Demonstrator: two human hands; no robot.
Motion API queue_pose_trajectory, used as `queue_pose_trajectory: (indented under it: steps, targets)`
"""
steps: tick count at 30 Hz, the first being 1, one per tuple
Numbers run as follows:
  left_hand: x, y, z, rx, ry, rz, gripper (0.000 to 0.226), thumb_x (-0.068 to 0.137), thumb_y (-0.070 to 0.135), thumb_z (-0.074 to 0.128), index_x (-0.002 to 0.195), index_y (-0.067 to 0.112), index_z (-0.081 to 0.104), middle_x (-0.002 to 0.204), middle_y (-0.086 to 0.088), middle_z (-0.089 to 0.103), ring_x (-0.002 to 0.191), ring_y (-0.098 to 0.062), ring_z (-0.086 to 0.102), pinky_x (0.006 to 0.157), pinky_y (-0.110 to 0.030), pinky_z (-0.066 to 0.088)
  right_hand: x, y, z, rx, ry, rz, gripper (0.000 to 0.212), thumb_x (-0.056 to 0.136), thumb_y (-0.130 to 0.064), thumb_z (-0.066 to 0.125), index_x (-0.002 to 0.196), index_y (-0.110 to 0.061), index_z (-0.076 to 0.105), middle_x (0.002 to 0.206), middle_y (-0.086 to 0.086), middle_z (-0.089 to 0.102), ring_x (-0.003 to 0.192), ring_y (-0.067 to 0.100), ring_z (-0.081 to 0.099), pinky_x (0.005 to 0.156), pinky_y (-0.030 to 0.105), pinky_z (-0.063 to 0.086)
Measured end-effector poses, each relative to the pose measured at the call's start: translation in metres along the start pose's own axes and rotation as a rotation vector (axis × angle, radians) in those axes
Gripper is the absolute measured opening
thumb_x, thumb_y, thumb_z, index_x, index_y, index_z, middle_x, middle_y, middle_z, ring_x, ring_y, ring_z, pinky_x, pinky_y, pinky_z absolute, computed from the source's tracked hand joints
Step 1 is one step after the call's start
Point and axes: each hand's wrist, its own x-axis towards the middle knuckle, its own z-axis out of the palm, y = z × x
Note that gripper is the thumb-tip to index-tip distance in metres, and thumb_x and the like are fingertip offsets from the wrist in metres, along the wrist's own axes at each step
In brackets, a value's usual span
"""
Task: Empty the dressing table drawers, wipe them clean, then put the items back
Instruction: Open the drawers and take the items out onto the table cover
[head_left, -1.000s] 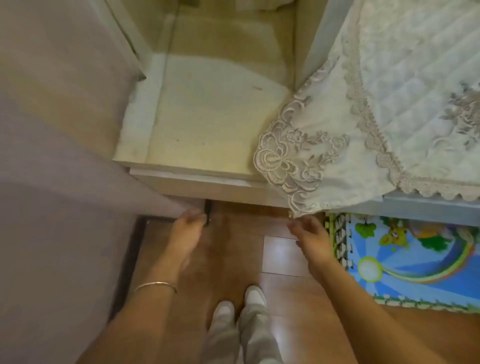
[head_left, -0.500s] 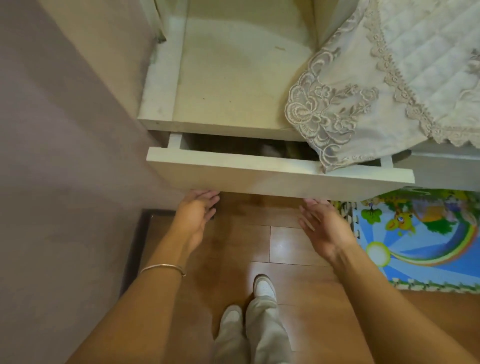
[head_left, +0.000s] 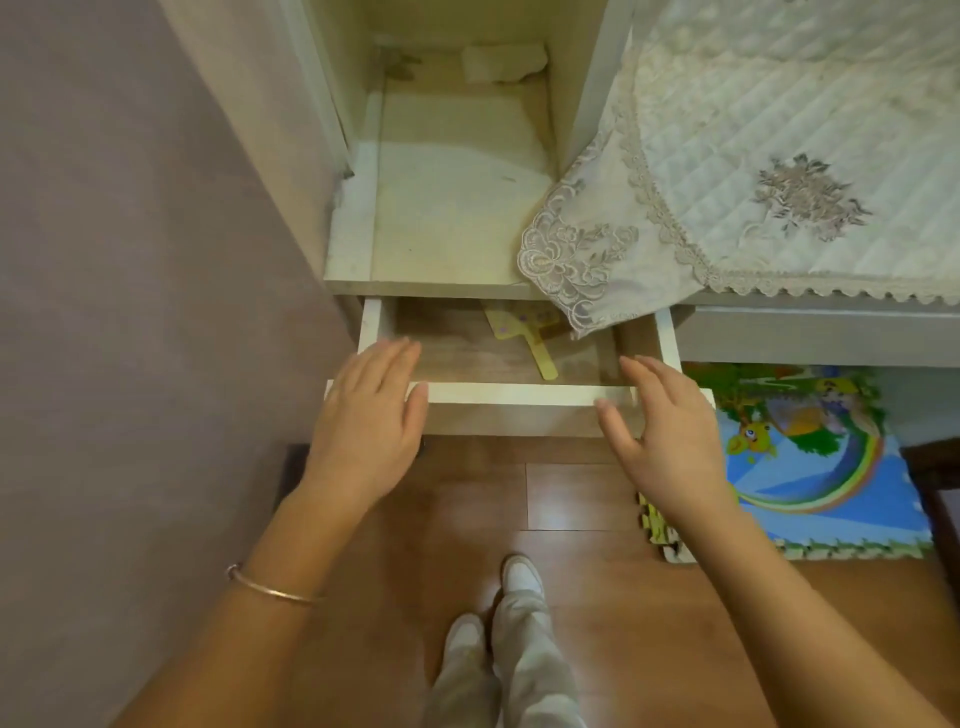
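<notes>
The drawer (head_left: 519, 395) stands pulled out beneath the dressing table top (head_left: 447, 208); 1 flat yellow tool (head_left: 524, 332) lies inside, its far end under the hanging lace cloth (head_left: 582, 260). The left hand (head_left: 366, 421) is over the front panel's left end, the right hand (head_left: 665, 431) over its right end — both with fingers straight and spread, gripping nothing; whether they touch the wood I cannot tell.

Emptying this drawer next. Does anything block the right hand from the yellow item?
The lace cloth overhangs the yellow item at its far end; nothing visible lies between the right hand and its handle.
</notes>
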Motion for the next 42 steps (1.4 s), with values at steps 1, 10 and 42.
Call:
queue_pose_trajectory:
  steps: [1, 10, 42]
  targets:
    - [0.002, 0.0, 0.002, 0.068, -0.068, -0.014, 0.041, 0.098, 0.03, 0.029, 0.129, 0.012, 0.048, 0.134, -0.005, 0.05, 0.127, -0.019, 0.039, 0.111, -0.03, 0.014, 0.003, 0.002, 0.001, -0.066, -0.083, 0.033, 0.053, 0.084, -0.045, 0.043, 0.117, -0.007, 0.059, 0.115, 0.012, 0.063, 0.11, 0.028, 0.054, 0.096, 0.04, 0.041]
    - [-0.033, 0.012, -0.001, 0.073, -0.123, -0.101, 0.03, 0.095, 0.026, 0.039, 0.102, 0.009, 0.063, 0.103, -0.007, 0.063, 0.096, -0.027, 0.052, 0.083, -0.035, 0.039, -0.037, -0.003, -0.013, -0.108, -0.137, 0.068, 0.041, 0.083, -0.038, 0.041, 0.088, -0.008, 0.069, 0.084, 0.011, 0.069, 0.084, 0.035, 0.06, 0.078, 0.038, 0.046]
    - [-0.035, 0.182, -0.054, 0.227, -0.039, 0.213, 0.082, 0.075, 0.065, 0.015, 0.143, 0.02, 0.028, 0.149, 0.0, 0.029, 0.14, -0.016, 0.016, 0.112, -0.034, 0.008, -0.086, 0.074, -0.168, -0.11, 0.028, 0.122, 0.073, 0.081, -0.045, 0.062, 0.141, -0.016, 0.034, 0.145, 0.005, 0.04, 0.137, 0.024, 0.031, 0.115, 0.04, 0.021]
